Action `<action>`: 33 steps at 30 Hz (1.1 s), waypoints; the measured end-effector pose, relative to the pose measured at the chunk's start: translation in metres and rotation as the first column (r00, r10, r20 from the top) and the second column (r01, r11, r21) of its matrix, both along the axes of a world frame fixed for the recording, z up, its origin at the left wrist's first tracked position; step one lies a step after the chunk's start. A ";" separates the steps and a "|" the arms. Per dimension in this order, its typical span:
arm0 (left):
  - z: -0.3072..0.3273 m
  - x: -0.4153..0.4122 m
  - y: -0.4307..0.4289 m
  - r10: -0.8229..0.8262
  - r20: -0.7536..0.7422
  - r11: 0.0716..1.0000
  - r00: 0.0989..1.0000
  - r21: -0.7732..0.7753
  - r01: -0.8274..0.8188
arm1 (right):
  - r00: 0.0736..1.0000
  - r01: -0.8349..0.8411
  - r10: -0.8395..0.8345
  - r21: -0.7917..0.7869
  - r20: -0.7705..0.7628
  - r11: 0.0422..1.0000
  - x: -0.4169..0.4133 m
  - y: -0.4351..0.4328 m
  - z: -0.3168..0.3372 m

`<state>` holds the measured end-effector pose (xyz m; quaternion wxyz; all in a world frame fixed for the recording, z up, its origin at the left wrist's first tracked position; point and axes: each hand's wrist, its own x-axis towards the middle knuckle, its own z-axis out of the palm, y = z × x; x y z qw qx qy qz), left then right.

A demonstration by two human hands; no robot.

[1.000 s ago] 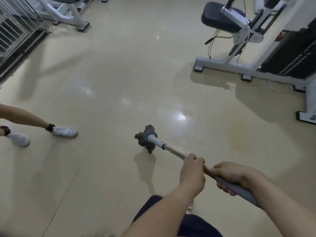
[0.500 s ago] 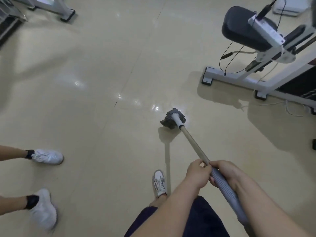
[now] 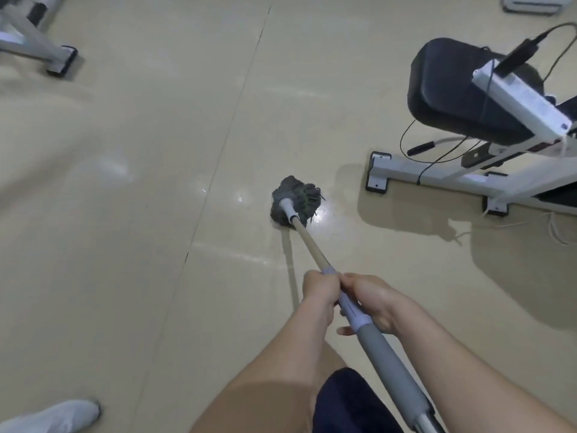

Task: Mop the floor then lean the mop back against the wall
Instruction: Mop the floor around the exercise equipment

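Head view. Mopping stroke in hand, judging by the dark mop head (image 3: 295, 201) pressed flat on the beige floor (image 3: 156, 214), well out ahead, with a wet sheen just to its right.

To do it well:
- Bear down through the handle (image 3: 312, 245) so the strands spread.
- Sweep in overlapping passes left and right, and step backward onto dry ground.
- Stop short of the white frame foot (image 3: 377, 176) of the exercise bench (image 3: 462, 98) at the far right.
- Stay clear of the loose white cable (image 3: 555, 226) lying on the floor beyond it; likely to snag the strands.
- Mind also the white shoe (image 3: 53, 417) of another person at the near left edge.

Grip:
- Left hand (image 3: 320, 290) wrapped round the shaft just where the tan pole meets the grey sleeve, fingers (image 3: 331, 278) curled closed on it.
- Right hand (image 3: 371, 300) directly behind and touching the left, also closed round the sleeve, fingers (image 3: 351, 281) curled over its top, one tip showing beneath.

Handle running straight from the mop head, through both sets of fingers, and out at the near right corner. Mop head far from both hands, up and slightly left of them.
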<state>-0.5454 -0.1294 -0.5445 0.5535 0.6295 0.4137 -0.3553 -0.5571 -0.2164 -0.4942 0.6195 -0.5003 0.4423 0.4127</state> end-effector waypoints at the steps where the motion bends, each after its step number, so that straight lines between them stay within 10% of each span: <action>1: -0.007 0.023 -0.001 0.021 -0.020 1.000 1.000 0.001 -0.021 | 0.998 -0.052 0.053 0.025 -0.031 0.998 0.020 -0.001 -0.005; 20: -0.078 0.422 -0.015 -0.345 0.112 0.929 0.932 -0.101 0.356 | 0.939 0.344 -0.342 -0.060 0.039 0.937 0.407 -0.011 -0.093; 24: -0.077 0.514 -0.008 -0.439 0.155 0.892 0.885 -0.043 0.450 | 0.981 -0.117 0.166 -0.371 0.104 0.921 0.516 -0.013 -0.093; 26: -0.076 0.554 -0.009 -0.475 0.150 0.871 0.867 -0.062 0.488 | 0.758 -0.581 0.646 -0.546 -0.092 0.603 0.566 -0.015 -0.086; 28: -0.074 0.589 -0.017 -0.474 0.139 0.867 0.869 -0.098 0.489 | 0.657 -0.677 0.733 -0.565 -0.173 0.473 0.603 -0.018 -0.091; 33: -0.094 0.668 -0.047 -0.387 0.069 0.907 0.919 -0.153 0.393 | 0.999 0.036 -0.040 -0.260 -0.012 0.965 0.656 -0.037 -0.119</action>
